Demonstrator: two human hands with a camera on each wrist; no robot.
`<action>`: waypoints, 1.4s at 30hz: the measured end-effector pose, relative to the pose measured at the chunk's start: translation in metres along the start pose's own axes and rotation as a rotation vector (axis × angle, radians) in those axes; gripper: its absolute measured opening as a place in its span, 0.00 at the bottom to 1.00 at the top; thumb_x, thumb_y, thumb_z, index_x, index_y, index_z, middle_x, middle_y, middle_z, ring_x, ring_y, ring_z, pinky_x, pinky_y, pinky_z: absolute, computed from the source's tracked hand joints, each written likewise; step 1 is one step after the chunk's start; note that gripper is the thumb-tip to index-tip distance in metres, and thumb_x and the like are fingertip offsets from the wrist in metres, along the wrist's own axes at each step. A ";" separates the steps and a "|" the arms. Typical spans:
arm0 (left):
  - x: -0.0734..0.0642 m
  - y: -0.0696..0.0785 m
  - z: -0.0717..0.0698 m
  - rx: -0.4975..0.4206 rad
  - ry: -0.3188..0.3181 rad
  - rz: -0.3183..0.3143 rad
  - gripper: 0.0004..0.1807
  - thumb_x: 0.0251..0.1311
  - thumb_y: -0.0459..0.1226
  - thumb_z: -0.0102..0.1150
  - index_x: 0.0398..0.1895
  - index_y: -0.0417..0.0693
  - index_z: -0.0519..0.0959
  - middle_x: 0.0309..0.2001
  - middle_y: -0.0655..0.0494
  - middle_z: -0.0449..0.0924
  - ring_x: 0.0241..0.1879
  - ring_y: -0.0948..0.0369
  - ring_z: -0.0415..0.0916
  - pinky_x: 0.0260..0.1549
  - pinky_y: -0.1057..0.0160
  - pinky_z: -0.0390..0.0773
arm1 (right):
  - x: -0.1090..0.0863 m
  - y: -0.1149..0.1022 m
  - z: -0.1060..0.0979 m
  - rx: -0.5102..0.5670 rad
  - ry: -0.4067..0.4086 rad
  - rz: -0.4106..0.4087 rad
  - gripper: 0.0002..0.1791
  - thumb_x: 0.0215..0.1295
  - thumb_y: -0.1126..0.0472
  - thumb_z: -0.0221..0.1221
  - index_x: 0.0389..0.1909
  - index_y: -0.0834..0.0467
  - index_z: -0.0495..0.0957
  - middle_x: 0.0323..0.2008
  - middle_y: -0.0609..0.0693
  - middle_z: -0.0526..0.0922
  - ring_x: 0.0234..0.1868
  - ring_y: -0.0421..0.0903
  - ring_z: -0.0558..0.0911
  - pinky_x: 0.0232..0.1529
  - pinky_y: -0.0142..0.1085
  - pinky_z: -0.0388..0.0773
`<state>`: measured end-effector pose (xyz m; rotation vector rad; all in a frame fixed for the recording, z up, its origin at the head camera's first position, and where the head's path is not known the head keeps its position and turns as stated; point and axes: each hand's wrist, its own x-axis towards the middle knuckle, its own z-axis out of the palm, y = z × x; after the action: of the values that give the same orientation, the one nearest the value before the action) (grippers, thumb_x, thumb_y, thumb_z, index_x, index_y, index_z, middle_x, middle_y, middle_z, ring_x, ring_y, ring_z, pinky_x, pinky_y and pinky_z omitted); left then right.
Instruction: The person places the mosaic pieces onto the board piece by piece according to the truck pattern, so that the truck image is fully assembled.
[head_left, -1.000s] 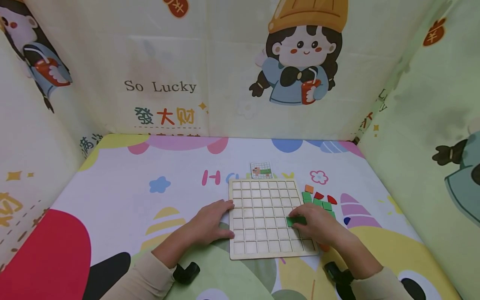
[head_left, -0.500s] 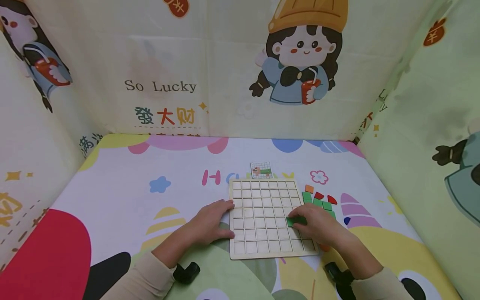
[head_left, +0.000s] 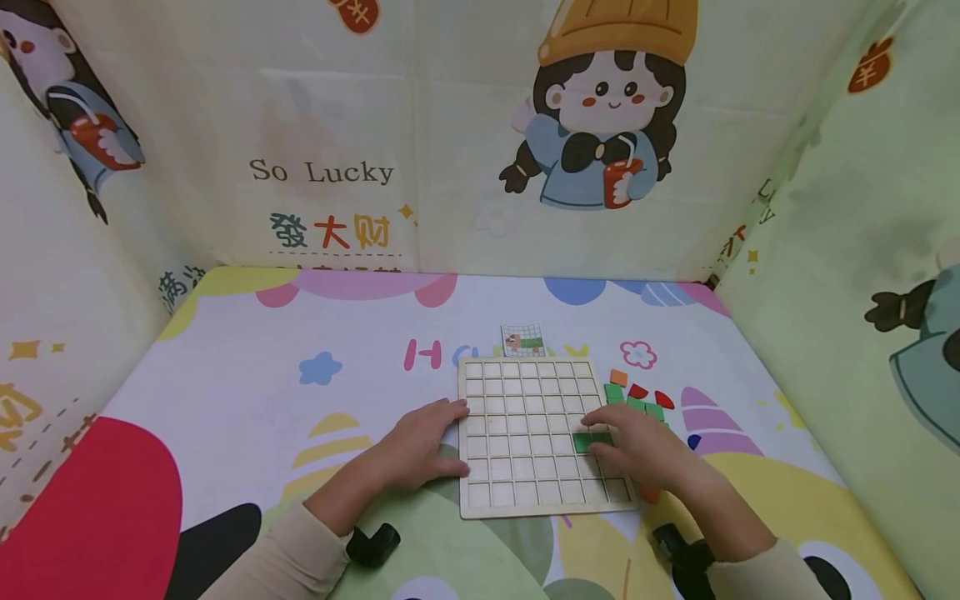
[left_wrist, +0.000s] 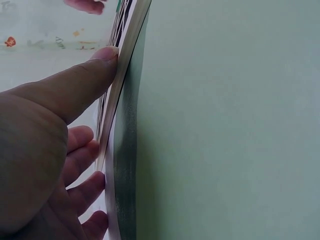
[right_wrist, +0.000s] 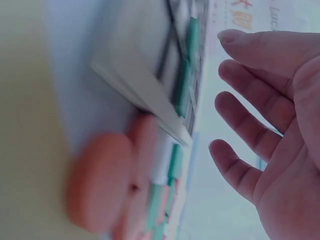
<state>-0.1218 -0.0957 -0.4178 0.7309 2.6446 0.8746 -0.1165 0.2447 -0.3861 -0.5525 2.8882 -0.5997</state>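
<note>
A wooden grid board [head_left: 517, 433] lies on the patterned tabletop. My left hand [head_left: 420, 442] rests at its left edge, fingers spread. In the left wrist view, the thumb [left_wrist: 105, 60] touches the board's side. Green square tiles [head_left: 583, 442] sit in the grid near its right side, two of them showing in the right wrist view, partly hidden by my right hand [head_left: 641, 442] in the head view. That hand hovers just over them with fingers apart and holds nothing. In the right wrist view its fingers [right_wrist: 240, 120] are loosely extended.
Right of the board lie loose green tiles [head_left: 636, 404], an orange tile [head_left: 618, 377], red quarter-round pieces [head_left: 664, 400] and a dark blue piece [head_left: 693, 442]. Orange rounded pieces [right_wrist: 100, 182] lie by the board's near right corner. A small pattern card [head_left: 522, 341] lies behind the board.
My right hand has let go of the green tile and drawn slightly up and to the right, its fingers spreading. More green shows on the grid. The left hand stays still.
</note>
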 end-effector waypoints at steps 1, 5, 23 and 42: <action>0.000 0.000 0.000 -0.001 0.001 0.001 0.41 0.55 0.45 0.73 0.70 0.41 0.67 0.71 0.46 0.66 0.70 0.44 0.60 0.66 0.43 0.62 | -0.001 0.001 -0.003 0.012 0.014 0.003 0.18 0.60 0.62 0.70 0.51 0.57 0.83 0.50 0.51 0.83 0.55 0.56 0.78 0.55 0.54 0.77; 0.000 0.000 -0.001 -0.001 0.000 0.001 0.41 0.55 0.45 0.73 0.70 0.41 0.67 0.71 0.46 0.65 0.71 0.43 0.59 0.66 0.43 0.62 | -0.003 0.007 -0.016 0.033 0.084 -0.009 0.18 0.60 0.63 0.69 0.52 0.60 0.83 0.50 0.55 0.83 0.53 0.59 0.79 0.52 0.57 0.77; 0.000 0.001 0.001 -0.007 -0.015 -0.027 0.42 0.55 0.46 0.74 0.71 0.43 0.67 0.71 0.47 0.65 0.71 0.44 0.59 0.66 0.44 0.62 | -0.020 0.039 -0.023 -0.018 0.051 0.123 0.19 0.60 0.62 0.69 0.52 0.61 0.83 0.49 0.58 0.83 0.49 0.59 0.78 0.49 0.57 0.78; -0.001 0.003 -0.001 -0.011 -0.018 -0.042 0.42 0.55 0.46 0.74 0.71 0.43 0.67 0.72 0.48 0.64 0.72 0.44 0.58 0.67 0.43 0.62 | -0.030 0.056 -0.017 -0.034 0.037 0.140 0.13 0.57 0.61 0.71 0.43 0.59 0.86 0.41 0.52 0.84 0.39 0.50 0.76 0.38 0.44 0.75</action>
<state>-0.1199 -0.0947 -0.4155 0.6753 2.6276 0.8668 -0.1110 0.3102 -0.3916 -0.3424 2.9455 -0.5473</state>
